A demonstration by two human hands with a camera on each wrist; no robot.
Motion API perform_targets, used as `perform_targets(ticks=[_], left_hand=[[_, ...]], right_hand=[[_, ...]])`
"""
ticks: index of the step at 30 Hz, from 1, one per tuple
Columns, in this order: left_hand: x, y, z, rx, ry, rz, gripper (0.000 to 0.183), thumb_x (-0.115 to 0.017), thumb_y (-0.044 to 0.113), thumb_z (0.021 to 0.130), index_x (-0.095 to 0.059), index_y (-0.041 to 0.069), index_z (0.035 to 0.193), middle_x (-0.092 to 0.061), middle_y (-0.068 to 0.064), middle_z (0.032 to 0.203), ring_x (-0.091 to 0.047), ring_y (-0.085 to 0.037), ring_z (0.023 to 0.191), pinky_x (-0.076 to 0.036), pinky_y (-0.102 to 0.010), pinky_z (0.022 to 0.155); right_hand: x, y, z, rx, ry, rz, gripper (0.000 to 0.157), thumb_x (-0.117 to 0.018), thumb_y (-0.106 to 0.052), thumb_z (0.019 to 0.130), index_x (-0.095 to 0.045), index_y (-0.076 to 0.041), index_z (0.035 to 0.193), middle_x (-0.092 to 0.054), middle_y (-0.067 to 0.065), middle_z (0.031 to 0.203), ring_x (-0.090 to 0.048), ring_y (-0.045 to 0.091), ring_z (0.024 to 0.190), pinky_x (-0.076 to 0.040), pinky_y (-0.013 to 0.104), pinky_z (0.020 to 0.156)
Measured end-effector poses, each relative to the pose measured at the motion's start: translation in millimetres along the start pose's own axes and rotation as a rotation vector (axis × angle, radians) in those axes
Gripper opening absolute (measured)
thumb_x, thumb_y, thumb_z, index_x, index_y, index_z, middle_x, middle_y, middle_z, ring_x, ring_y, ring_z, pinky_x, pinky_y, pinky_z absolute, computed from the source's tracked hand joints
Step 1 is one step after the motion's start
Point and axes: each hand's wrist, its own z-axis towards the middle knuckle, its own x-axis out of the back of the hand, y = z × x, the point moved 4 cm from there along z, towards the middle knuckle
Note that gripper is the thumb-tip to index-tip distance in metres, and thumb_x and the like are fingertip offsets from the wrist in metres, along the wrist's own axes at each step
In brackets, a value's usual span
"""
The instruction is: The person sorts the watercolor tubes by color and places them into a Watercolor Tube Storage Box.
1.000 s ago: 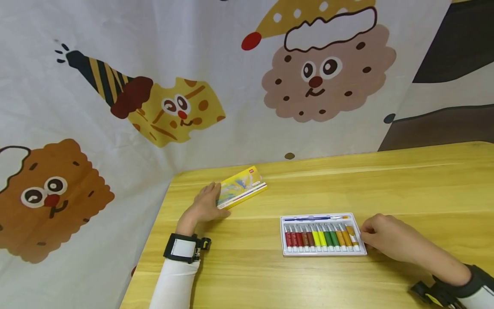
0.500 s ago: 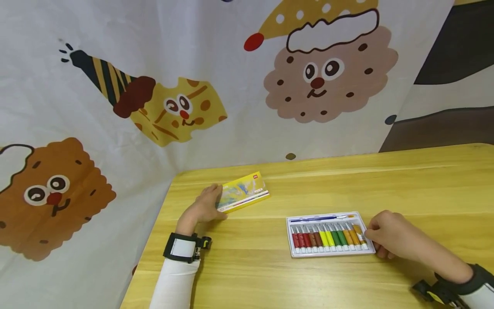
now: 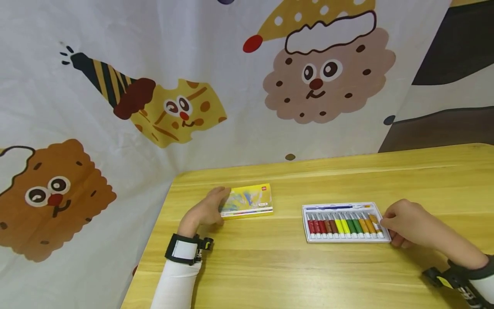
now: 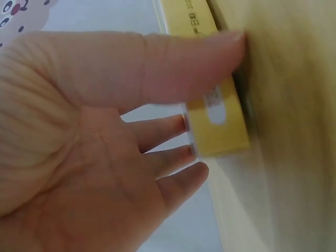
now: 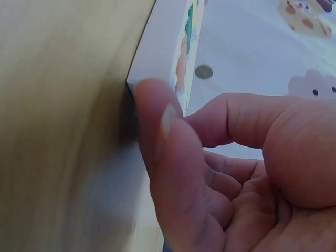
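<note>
My left hand (image 3: 206,210) holds the left end of a flat yellow box (image 3: 251,199) with a blue-and-white picture on its lid. In the left wrist view the thumb crosses the printed end of the box (image 4: 226,131), while several fingertips reach its far edge. To the right lies a white paint tray (image 3: 347,240) holding a row of paint tubes (image 3: 343,225), red through brown, yellow and green to orange. A blue-handled paintbrush (image 3: 329,207) lies along its top. My right hand (image 3: 413,223) pinches the tray's right end between thumb and index finger, near the corner (image 5: 157,58).
Both things are on a yellow wood-grain table (image 3: 285,266). Behind it and along the left hangs a pale cloth (image 3: 247,133) printed with cartoon biscuits and cheese. A strip of table separates the box from the tray.
The yellow box has turned from slanted to nearly level with the table's back edge, its far end swinging nearer. The paint tray has shifted right and slightly away with my right hand.
</note>
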Motion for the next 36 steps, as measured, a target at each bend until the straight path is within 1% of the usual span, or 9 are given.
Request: perform_targets(ticks=[9, 12, 15, 18, 20, 23, 25, 28, 36], left_hand=[[3.9, 3.1, -3.5, 0.019, -0.020, -0.001, 0.095, -0.054, -0.015, 0.066, -0.019, 0.010, 0.150, -0.004, -0.019, 0.155, 0.000, -0.035, 0.136, -0.027, -0.057, 0.103], [10.5, 1.1, -5.1, 0.098, 0.045, -0.068, 0.082, -0.053, -0.008, 0.077, -0.017, 0.003, 0.149, -0.010, -0.024, 0.152, -0.022, -0.038, 0.131, -0.037, -0.056, 0.097], [16.5, -3.2, -5.5, 0.203, 0.149, -0.139, 0.063, -0.046, 0.000, 0.087, -0.023, -0.005, 0.145, -0.030, -0.029, 0.143, -0.053, -0.033, 0.096, -0.048, -0.048, 0.080], [19.1, -7.2, -6.2, 0.281, 0.212, -0.163, 0.050, -0.047, 0.007, 0.090, -0.037, -0.008, 0.138, -0.047, -0.028, 0.132, -0.053, -0.026, 0.074, -0.049, -0.042, 0.067], [20.5, -6.6, -7.3, 0.303, 0.240, -0.134, 0.042, -0.052, 0.009, 0.090, -0.050, -0.010, 0.127, -0.056, -0.025, 0.121, -0.055, -0.025, 0.085, -0.049, -0.040, 0.072], [19.5, -5.3, -8.3, 0.313, 0.254, -0.129, 0.019, -0.059, 0.010, 0.087, -0.066, -0.006, 0.093, -0.064, -0.018, 0.088, -0.053, -0.021, 0.069, -0.048, -0.033, 0.058], [18.6, -3.9, -9.3, 0.311, 0.265, -0.133, 0.022, -0.060, 0.008, 0.086, -0.060, 0.001, 0.065, -0.053, -0.008, 0.061, -0.044, -0.016, 0.052, -0.038, -0.027, 0.044], [16.4, -1.9, -10.2, 0.306, 0.258, -0.167, 0.041, -0.060, 0.006, 0.085, -0.041, 0.007, 0.049, -0.035, -0.002, 0.045, -0.032, -0.014, 0.038, -0.023, -0.024, 0.038], [7.5, 9.2, -5.9, 0.246, 0.218, -0.226, 0.010, -0.062, 0.004, 0.086, -0.069, -0.004, 0.086, -0.065, -0.017, 0.068, -0.061, -0.025, 0.053, -0.050, -0.030, 0.047]], right_hand=[[13.6, 13.1, 6.1, -0.017, 0.024, 0.006, 0.022, -0.054, -0.014, 0.090, -0.062, 0.007, 0.094, -0.059, 0.006, 0.061, -0.058, 0.019, 0.054, -0.054, 0.035, 0.049], [16.8, 16.0, 7.8, -0.024, 0.026, 0.002, 0.024, -0.054, -0.014, 0.091, -0.062, 0.008, 0.095, -0.059, 0.006, 0.061, -0.058, 0.019, 0.055, -0.054, 0.035, 0.050], [19.3, 19.7, 9.6, -0.035, 0.028, 0.006, 0.026, -0.054, -0.014, 0.091, -0.061, 0.010, 0.097, -0.059, 0.007, 0.063, -0.058, 0.019, 0.055, -0.054, 0.035, 0.051], [21.6, 23.8, 11.4, -0.041, 0.036, 0.018, 0.026, -0.053, -0.014, 0.092, -0.060, 0.010, 0.098, -0.059, 0.007, 0.065, -0.058, 0.019, 0.056, -0.054, 0.036, 0.051], [22.5, 26.2, 12.8, -0.045, 0.041, 0.032, 0.027, -0.052, -0.014, 0.092, -0.059, 0.011, 0.100, -0.058, 0.008, 0.068, -0.059, 0.019, 0.058, -0.054, 0.036, 0.052], [23.5, 29.4, 14.4, -0.047, 0.051, 0.039, 0.029, -0.051, -0.014, 0.092, -0.057, 0.012, 0.104, -0.058, 0.009, 0.071, -0.059, 0.019, 0.059, -0.055, 0.036, 0.053], [23.6, 30.4, 15.7, -0.039, 0.061, 0.044, 0.031, -0.051, -0.014, 0.092, -0.056, 0.013, 0.107, -0.058, 0.010, 0.073, -0.059, 0.019, 0.060, -0.055, 0.035, 0.053], [23.5, 30.9, 18.0, -0.016, 0.079, 0.055, 0.033, -0.051, -0.014, 0.092, -0.055, 0.014, 0.109, -0.059, 0.010, 0.073, -0.059, 0.019, 0.060, -0.055, 0.035, 0.052], [22.3, 31.2, 19.6, 0.015, 0.090, 0.107, 0.036, -0.050, -0.011, 0.093, -0.048, 0.018, 0.115, -0.061, 0.011, 0.072, -0.061, 0.021, 0.062, -0.056, 0.035, 0.052]])
